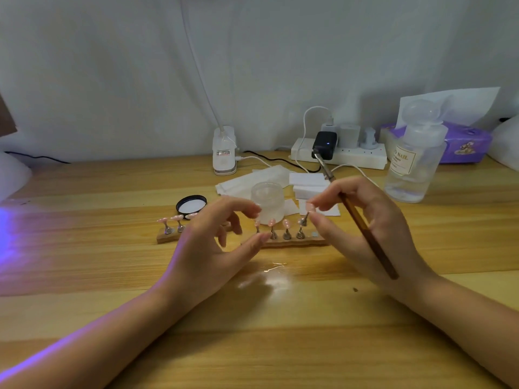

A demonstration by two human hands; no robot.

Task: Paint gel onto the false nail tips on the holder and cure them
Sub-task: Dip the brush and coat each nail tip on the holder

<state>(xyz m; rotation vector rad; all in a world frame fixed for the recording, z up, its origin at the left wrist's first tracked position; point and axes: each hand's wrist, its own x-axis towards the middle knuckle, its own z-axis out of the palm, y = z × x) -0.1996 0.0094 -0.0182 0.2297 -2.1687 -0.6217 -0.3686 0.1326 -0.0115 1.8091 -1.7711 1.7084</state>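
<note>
Two wooden holders [283, 242] sit on the table [252, 332], seven pink nail tips [271, 222] showing. The left hand [213, 242], fingers loosely curled and holding nothing, hides part. The right hand [362, 223] pinches one tip and holds a brush [368, 234]. Behind, an open jar [267, 200] of clear gel

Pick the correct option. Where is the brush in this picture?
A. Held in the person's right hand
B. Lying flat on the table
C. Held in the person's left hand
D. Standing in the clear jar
A: the brown-handled brush runs slanting through the right hand, whose fingers curl round it, while the left hand holds no brush.
</note>
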